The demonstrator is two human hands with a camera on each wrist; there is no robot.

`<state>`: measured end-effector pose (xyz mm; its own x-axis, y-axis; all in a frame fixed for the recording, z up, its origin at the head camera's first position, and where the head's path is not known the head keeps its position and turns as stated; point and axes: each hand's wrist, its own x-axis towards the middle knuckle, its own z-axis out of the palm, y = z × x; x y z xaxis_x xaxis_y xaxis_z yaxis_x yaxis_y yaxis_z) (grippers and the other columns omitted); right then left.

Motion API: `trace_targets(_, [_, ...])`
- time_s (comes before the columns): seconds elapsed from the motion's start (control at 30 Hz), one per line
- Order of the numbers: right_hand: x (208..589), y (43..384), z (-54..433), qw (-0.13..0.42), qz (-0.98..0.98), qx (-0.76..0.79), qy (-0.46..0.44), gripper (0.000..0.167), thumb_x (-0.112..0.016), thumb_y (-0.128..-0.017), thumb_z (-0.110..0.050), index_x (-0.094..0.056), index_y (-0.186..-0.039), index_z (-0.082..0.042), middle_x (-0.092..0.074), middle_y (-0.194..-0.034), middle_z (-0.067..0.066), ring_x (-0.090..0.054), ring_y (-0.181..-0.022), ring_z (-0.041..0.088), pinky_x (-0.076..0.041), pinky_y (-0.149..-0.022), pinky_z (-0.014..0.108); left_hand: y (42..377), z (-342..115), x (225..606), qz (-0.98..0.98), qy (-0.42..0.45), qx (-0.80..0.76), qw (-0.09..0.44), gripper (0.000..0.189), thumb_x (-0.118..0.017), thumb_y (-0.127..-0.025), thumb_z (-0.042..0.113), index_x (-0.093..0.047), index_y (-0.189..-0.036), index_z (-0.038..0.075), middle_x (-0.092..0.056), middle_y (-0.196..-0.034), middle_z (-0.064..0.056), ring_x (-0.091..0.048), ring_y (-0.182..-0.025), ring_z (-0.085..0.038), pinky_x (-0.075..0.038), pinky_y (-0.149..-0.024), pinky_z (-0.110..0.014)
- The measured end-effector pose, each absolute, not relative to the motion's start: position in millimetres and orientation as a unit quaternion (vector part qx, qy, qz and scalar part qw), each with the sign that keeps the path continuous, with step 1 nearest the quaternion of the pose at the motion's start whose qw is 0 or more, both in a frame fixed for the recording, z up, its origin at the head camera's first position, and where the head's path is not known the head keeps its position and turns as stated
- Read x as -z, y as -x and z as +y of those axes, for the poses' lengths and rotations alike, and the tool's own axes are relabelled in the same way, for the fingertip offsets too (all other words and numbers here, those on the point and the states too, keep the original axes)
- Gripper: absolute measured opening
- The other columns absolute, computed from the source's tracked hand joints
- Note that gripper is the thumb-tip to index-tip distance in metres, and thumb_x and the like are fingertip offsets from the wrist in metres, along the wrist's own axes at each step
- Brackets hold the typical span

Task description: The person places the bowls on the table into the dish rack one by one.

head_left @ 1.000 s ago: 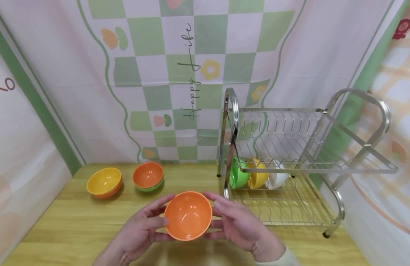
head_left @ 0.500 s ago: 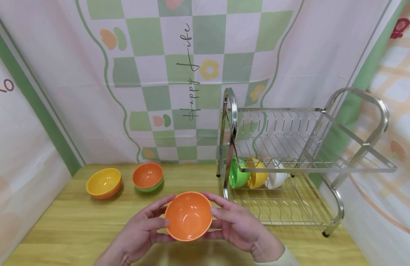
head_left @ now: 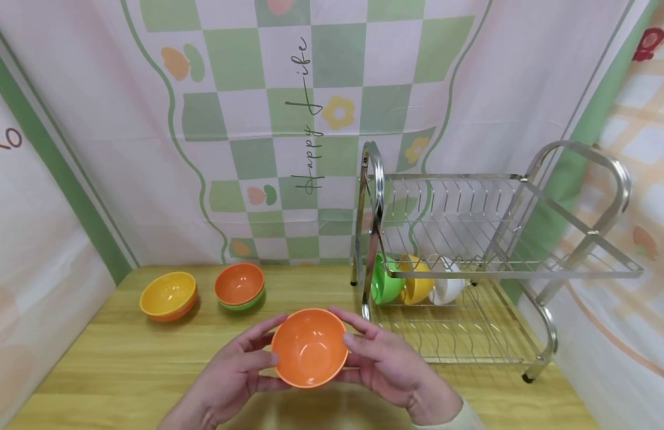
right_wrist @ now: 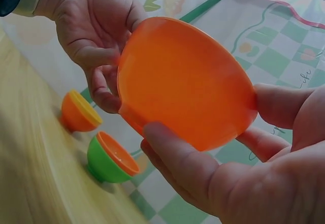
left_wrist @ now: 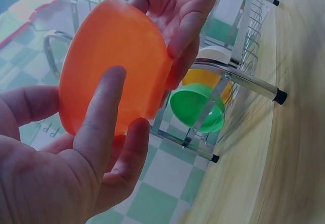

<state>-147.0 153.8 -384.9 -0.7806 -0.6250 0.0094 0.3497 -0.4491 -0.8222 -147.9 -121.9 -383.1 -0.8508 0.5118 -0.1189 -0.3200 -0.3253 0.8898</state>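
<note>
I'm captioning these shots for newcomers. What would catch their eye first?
An orange bowl held above the wooden table between the left hand and right hand, near the front. To its right stands a shiny dish rack with green, yellow and white bowls on its lower tier.

Illumination was bright, even and diffuse. Shadows on the tabletop point(head_left: 122, 370) were soft and faint, lying beneath the bowls. Small glare spots appeared inside the orange bowl point(head_left: 309, 347) and on the chrome dish rack point(head_left: 547, 334). The head view showed wide-angle bending at its edges. Both wrist views rendered backgrounds blurred, with the tabletop smeared.
</note>
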Motion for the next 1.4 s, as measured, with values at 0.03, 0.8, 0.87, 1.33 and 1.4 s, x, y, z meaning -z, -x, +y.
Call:
trace_targets(0.03, [385, 147, 154, 0.289, 0.436, 0.838, 0.156, 0.055, -0.044, -0.107, -0.008, -0.025, -0.158, -0.008, -0.044, -0.145, 0.027, -0.054, -0.122, 0.042, -0.043, -0.103, 0.057, 148, -122, 383, 0.520, -0.091, -0.809, 0.257, 0.071, -0.057, -0.090, -0.006, -0.030, -0.155, 0.004, -0.037, -0.140, -0.025, -0.058, -0.113, -0.041, -0.052, -0.090, -0.058])
trace_targets(0.8, [385, 144, 171, 0.269, 0.456, 0.831, 0.173, 0.046, -0.043, -0.106, -0.006, -0.043, -0.152, -0.013, -0.047, -0.145, 0.022, -0.057, -0.118, 0.041, -0.049, -0.098, 0.054, 152, -118, 386, 0.501, -0.152, -0.805, 0.279, 0.054, -0.053, -0.098, 0.001, -0.040, -0.150, 0.004, -0.045, -0.136, -0.021, -0.059, -0.113, -0.035, -0.052, -0.094, -0.055])
trace_targets(0.87, [385, 143, 175, 0.273, 0.450, 0.831, 0.180, 0.046, -0.041, -0.107, -0.006, -0.043, -0.152, -0.014, -0.046, -0.146, 0.019, -0.057, -0.119, 0.041, -0.048, -0.099, 0.054, 153, -118, 387, 0.493, -0.175, -0.803, 0.286, 0.050, -0.049, -0.099, 0.001, -0.043, -0.149, 0.004, -0.047, -0.134, -0.020, -0.059, -0.112, -0.032, -0.052, -0.095, -0.054])
trace_targets(1.33, [376, 139, 237, 0.252, 0.399, 0.849, 0.239, 0.051, -0.023, -0.108, 0.000, -0.037, -0.155, -0.014, -0.042, -0.153, 0.010, -0.047, -0.130, 0.037, -0.041, -0.106, 0.053, 186, -82, 404, 0.535, -0.105, -0.795, 0.267, 0.059, -0.060, -0.100, 0.026, -0.039, -0.148, 0.000, -0.056, -0.126, -0.020, -0.060, -0.113, -0.035, -0.048, -0.101, -0.050])
trace_targets(1.4, [372, 138, 253, 0.247, 0.396, 0.849, 0.247, 0.052, -0.020, -0.108, 0.000, -0.036, -0.155, -0.013, -0.041, -0.153, 0.009, -0.047, -0.131, 0.037, -0.041, -0.107, 0.052, 192, -73, 406, 0.542, -0.095, -0.792, 0.264, 0.062, -0.064, -0.098, 0.026, -0.039, -0.150, 0.003, -0.056, -0.128, -0.021, -0.060, -0.113, -0.036, -0.048, -0.101, -0.051])
